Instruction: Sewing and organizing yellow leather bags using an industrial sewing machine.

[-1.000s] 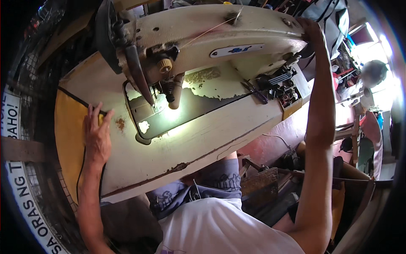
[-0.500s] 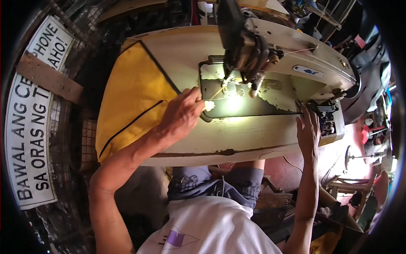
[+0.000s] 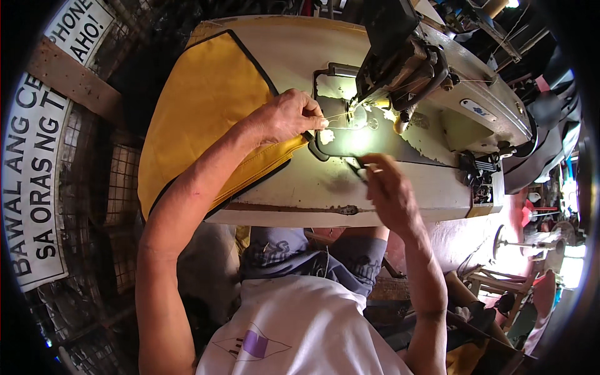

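My left hand (image 3: 290, 117) is closed in a pinch on pale thread (image 3: 339, 116), stretched from the fingertips toward the needle area of the sewing machine (image 3: 447, 81). Under that wrist lies a yellow fabric piece (image 3: 212, 100) with black edging, folded in layers along its near side. My right hand (image 3: 392, 194), blurred by motion, is closed around a small dark pointed tool (image 3: 356, 167) that looks like thread snips. Its tip is over the near edge of the machine's metal plate, to the right of my left hand and apart from the thread.
A lamp lights the metal plate (image 3: 406, 140) below the needle. Black mechanical parts (image 3: 480, 169) sit at the right end of the pale worktable (image 3: 281, 215), whose near edge is chipped. A wire grid (image 3: 122, 187) and white sign (image 3: 37, 181) stand at left.
My right hand has moved left from the machine's right end and now holds the dark tool. My left hand has shifted slightly right and away from me; the yellow fabric's near edge now shows folded layers.
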Tool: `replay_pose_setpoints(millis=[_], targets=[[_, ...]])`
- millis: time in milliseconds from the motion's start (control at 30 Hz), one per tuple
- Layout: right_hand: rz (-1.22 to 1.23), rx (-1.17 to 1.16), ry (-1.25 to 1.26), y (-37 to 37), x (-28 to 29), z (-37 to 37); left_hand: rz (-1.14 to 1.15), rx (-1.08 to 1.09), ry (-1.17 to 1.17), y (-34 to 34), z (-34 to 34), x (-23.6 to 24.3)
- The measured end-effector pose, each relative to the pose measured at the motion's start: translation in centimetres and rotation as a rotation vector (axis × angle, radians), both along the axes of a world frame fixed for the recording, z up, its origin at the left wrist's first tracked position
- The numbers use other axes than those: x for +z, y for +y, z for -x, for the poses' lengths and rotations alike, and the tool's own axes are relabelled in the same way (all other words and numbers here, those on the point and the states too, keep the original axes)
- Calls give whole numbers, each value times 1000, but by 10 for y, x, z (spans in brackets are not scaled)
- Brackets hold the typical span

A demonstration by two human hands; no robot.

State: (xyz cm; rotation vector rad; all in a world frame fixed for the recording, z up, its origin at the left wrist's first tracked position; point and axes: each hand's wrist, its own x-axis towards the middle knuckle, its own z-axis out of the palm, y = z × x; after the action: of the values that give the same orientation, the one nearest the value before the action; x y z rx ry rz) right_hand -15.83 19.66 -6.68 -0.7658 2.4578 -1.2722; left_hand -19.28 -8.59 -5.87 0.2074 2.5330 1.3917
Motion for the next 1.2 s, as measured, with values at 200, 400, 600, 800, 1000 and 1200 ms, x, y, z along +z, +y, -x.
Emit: replay_pose_setpoints(millis=[200,400,600,800,1000,1200], targets=[[-70,-46,-144,-66,12,15,7,9,-49,-1,-4,6],[-79,12,-128,-77,5,25,-27,-22,-31,0,-6,9],[-75,-29,-170,-83,5,27,11,10,-63,4,-2,2],[-120,164,-320,-65,9,21,-372,145,-105,3,2,-11],[76,5,-321,-64,-6,19,-526,204,-220,-5,2,-7],[82,-20,-17,-78,-9,13,6,332,154,-12,-23,0]])
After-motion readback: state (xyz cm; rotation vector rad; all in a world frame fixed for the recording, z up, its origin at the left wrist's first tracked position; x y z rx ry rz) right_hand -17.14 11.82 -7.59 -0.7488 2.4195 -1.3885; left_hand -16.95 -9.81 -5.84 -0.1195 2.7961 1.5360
